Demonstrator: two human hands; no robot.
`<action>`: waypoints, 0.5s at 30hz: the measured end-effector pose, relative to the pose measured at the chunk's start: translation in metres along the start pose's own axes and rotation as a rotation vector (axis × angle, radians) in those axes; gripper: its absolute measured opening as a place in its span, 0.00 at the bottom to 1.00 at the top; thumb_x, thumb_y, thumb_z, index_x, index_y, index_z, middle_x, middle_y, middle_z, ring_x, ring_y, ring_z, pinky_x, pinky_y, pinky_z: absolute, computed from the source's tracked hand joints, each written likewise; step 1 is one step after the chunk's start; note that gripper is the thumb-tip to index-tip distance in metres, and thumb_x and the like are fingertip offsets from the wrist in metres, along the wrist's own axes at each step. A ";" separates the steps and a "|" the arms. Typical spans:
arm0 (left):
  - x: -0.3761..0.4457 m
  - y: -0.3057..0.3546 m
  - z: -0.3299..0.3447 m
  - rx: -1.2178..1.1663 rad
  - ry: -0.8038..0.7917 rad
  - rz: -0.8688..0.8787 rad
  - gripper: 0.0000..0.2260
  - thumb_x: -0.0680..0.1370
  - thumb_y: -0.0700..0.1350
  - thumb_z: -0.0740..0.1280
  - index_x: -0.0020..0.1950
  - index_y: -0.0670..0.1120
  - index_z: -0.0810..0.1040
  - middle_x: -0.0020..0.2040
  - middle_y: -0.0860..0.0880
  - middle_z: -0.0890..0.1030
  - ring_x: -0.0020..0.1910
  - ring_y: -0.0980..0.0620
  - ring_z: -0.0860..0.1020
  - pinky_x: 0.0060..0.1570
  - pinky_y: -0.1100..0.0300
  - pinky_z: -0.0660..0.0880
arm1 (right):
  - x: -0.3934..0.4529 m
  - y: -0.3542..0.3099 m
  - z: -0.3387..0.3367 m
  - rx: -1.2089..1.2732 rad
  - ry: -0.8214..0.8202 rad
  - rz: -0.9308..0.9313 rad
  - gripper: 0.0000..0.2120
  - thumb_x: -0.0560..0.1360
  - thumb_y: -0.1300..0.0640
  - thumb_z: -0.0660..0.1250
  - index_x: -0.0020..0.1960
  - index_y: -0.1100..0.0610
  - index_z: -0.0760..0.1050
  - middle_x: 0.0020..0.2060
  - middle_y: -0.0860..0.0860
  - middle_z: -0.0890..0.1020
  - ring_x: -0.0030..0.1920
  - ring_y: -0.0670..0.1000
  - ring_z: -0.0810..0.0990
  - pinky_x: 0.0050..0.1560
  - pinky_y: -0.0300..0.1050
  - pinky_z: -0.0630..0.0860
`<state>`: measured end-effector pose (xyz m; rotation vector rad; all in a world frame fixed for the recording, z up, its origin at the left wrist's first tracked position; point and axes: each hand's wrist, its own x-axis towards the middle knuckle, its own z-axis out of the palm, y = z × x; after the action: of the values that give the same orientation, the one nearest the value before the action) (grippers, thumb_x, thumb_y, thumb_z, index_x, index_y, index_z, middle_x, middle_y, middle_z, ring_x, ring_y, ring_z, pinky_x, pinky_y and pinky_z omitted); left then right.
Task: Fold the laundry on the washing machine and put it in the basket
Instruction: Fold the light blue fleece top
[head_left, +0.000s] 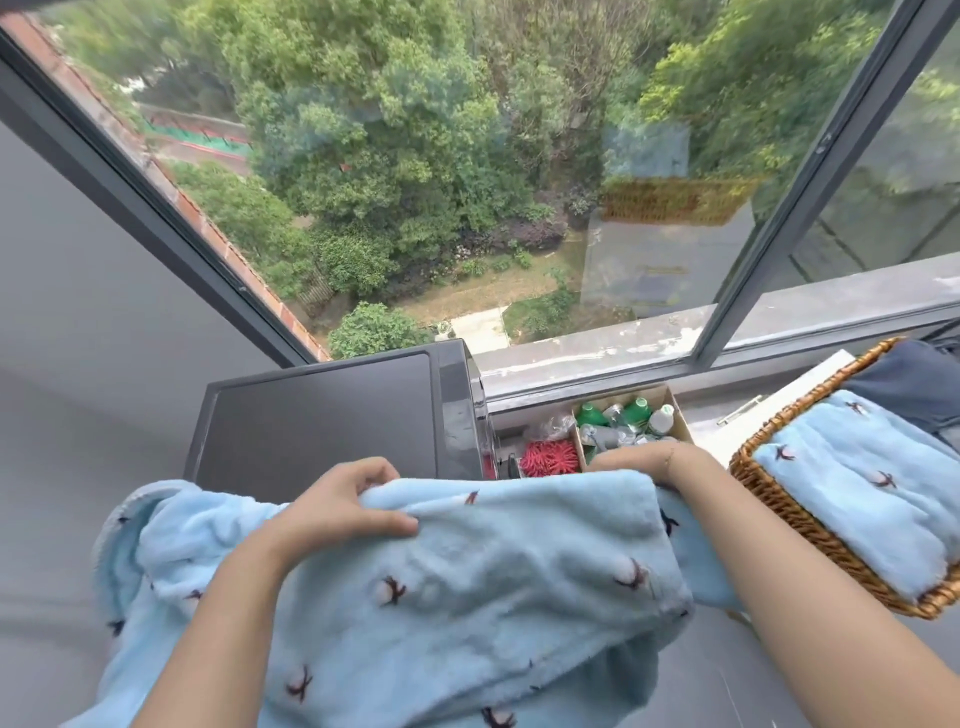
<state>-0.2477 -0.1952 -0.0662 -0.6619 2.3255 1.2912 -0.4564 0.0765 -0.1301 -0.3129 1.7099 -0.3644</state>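
A wide window (467, 182) overlooks trees behind the dark washing machine (322, 415). A fluffy blue garment (441, 587) spreads in front, pinched by the left hand (343, 506) and gripped by the right hand (641, 460). The wicker basket (779, 514) at right holds folded laundry (852, 483).

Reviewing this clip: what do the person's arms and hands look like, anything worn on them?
Both forearms are bare up to the frame's bottom edge: no sleeves in view. The left hand has no glove, ring or watch that shows. The right hand is ungloved too; its wrist shows no band. Nails look short and unpainted.
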 end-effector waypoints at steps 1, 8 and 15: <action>0.008 -0.005 -0.001 0.001 0.061 -0.034 0.13 0.64 0.55 0.78 0.42 0.55 0.77 0.39 0.55 0.82 0.42 0.56 0.78 0.45 0.60 0.72 | 0.002 0.005 -0.003 -0.034 0.004 0.041 0.13 0.79 0.51 0.58 0.56 0.56 0.75 0.52 0.56 0.79 0.41 0.48 0.76 0.44 0.39 0.74; 0.021 0.005 0.084 0.579 0.527 0.167 0.18 0.79 0.54 0.54 0.65 0.54 0.73 0.66 0.55 0.73 0.68 0.55 0.66 0.70 0.49 0.51 | 0.038 0.074 0.029 0.200 0.754 0.029 0.11 0.76 0.56 0.59 0.56 0.56 0.75 0.51 0.55 0.79 0.54 0.57 0.77 0.49 0.44 0.69; 0.010 -0.009 0.170 0.880 0.337 0.298 0.21 0.75 0.60 0.57 0.66 0.57 0.75 0.72 0.49 0.70 0.73 0.47 0.66 0.69 0.40 0.55 | 0.047 0.114 0.153 0.771 0.367 0.187 0.04 0.76 0.58 0.62 0.45 0.57 0.72 0.34 0.52 0.78 0.31 0.49 0.72 0.32 0.38 0.64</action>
<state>-0.2315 -0.0551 -0.1617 -0.2402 2.9797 0.1360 -0.3138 0.1509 -0.2427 0.5013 1.7906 -0.9415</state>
